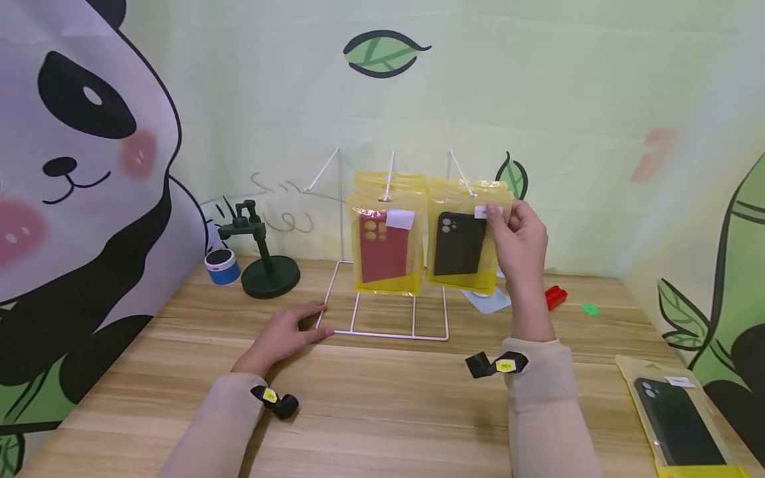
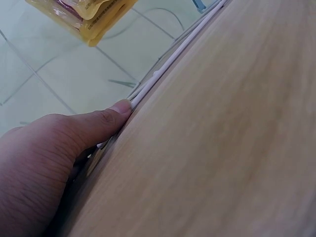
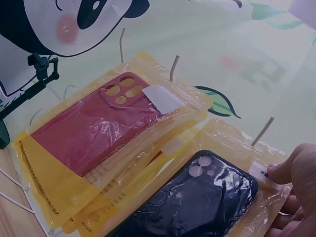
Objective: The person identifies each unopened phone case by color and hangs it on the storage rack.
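A white wire display rack [image 1: 388,335] stands on the table with three hooks. My left hand [image 1: 291,335] rests at its front left base corner, thumb and fingers spread; in the left wrist view the thumb [image 2: 101,126] presses on the white wire. On the right hook hangs a black phone case [image 1: 459,244] in a yellow clear bag. My right hand [image 1: 522,242] pinches this bag's upper right edge by the white label, as the right wrist view shows too. Bags with a red phone case [image 1: 384,249] in front hang from the middle hook. The left hook [image 1: 321,170] carries nothing.
Another bagged black phone case [image 1: 678,425] lies at the table's right front. Back left are a dark green stand [image 1: 270,275] and a blue-white round container [image 1: 222,267]. A red block [image 1: 556,297], a green piece [image 1: 590,309] and a pale blue sheet [image 1: 487,302] lie behind right.
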{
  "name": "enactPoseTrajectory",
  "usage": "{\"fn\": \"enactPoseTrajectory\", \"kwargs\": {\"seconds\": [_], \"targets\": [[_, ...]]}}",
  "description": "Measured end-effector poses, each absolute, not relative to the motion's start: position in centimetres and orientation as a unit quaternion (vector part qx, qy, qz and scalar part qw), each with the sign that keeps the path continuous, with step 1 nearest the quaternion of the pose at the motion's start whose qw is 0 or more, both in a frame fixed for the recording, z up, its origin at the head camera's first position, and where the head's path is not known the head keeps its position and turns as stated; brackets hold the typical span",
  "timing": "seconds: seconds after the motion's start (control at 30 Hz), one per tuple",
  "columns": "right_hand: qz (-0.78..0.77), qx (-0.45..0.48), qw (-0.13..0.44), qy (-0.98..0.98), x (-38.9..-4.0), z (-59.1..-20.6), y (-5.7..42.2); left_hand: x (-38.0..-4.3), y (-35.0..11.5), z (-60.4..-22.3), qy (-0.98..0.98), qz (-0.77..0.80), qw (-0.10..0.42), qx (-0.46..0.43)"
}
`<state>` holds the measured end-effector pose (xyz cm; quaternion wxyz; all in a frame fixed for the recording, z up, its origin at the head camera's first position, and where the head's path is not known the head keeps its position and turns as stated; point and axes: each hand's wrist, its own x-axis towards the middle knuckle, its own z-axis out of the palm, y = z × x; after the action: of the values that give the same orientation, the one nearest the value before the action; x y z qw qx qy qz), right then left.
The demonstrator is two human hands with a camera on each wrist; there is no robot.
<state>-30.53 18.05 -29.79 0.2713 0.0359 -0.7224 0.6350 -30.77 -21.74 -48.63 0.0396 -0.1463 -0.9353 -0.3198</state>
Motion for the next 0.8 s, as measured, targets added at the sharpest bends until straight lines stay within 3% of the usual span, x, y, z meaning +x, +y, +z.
{"fn": "enactPoseTrajectory", "kwargs": {"seconds": [0.8], "targets": [[0.620, 0.025, 0.288, -0.729, -30.35, -29.63, 19.00, -30.79, -21.78, -48.90, -0.937, -0.313, 0.047, -0.149]]}}
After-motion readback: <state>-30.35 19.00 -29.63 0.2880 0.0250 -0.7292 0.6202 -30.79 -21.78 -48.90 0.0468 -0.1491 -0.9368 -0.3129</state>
